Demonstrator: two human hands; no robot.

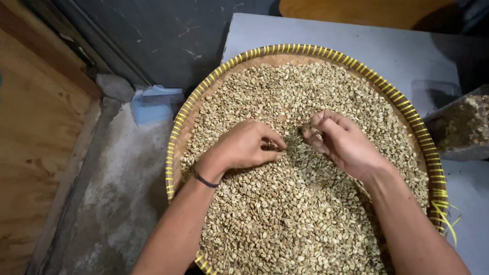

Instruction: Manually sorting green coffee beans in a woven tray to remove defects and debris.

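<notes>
Head view, count: one round woven tray [174,151] with a yellow-bound rim is filling most of the frame; two hands are working over it; the pale green beans [285,225] are far too many to count; one blue plastic scoop-like tub [154,103] is lying off the tray at nine o'clock; one clear container [468,125] of darker mixed beans is standing at three o'clock; one wooden piece [363,9] is showing at twelve o'clock.

Left hand: the left hand [243,146] is resting on the bean layer just left of the tray's centre, fingers curling inward and thumb meeting fingertips, pinching something small and dark; what exactly it is I cannot tell. A dark band [205,180] is circling the wrist.

Right hand: the right hand [342,142] is hovering just right of centre, fingers bunching loosely toward the thumb, nipping at a bean or two; the held bits are too small to make out.

Hands together: the fingertips are nearly meeting at the tray's middle.

Beans, look: they are lying in a thick, even layer, oval, matte, greenish-tan, covering the tray from twelve o'clock to six o'clock.

Tray, place: it is sitting on a grey table top [399,51], its nine o'clock edge overhanging a concrete floor [117,203].
</notes>
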